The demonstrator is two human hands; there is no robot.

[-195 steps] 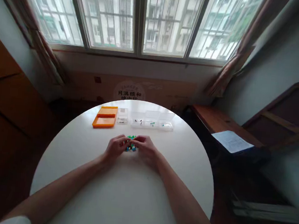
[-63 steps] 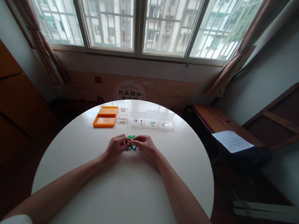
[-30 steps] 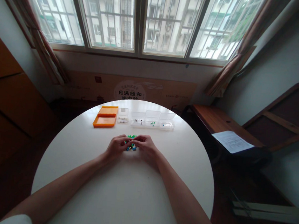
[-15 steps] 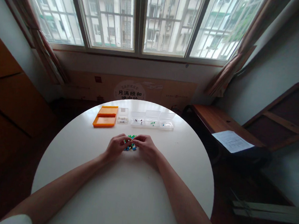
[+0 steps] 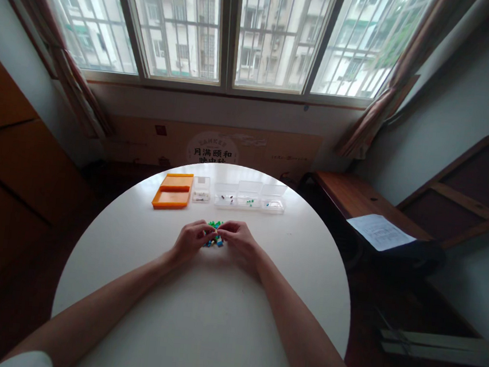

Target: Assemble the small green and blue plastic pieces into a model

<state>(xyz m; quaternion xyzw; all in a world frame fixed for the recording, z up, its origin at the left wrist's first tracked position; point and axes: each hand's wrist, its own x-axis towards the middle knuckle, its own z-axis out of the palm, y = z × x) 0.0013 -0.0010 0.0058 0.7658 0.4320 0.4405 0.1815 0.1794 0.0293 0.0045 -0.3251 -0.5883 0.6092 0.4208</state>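
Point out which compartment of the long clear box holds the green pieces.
The middle compartment: it alone holds green pieces. The left compartment holds dark pieces, the right compartment a bluish piece.

The small pieces (image 5: 219, 242) are mostly green and blue, the table (image 5: 197, 317) plain white, and the sleeve (image 5: 28, 362) white. The tray (image 5: 171, 199) is orange, while the boxes (image 5: 248, 209) are clear, one with green bits (image 5: 249, 202) and another with dark bits (image 5: 231, 198). The cardboard (image 5: 254, 152) is tan with black lettering, the curtains (image 5: 359, 131) brownish pink, the bench (image 5: 343, 193) reddish brown, and the paper (image 5: 380, 232) white with grey print.
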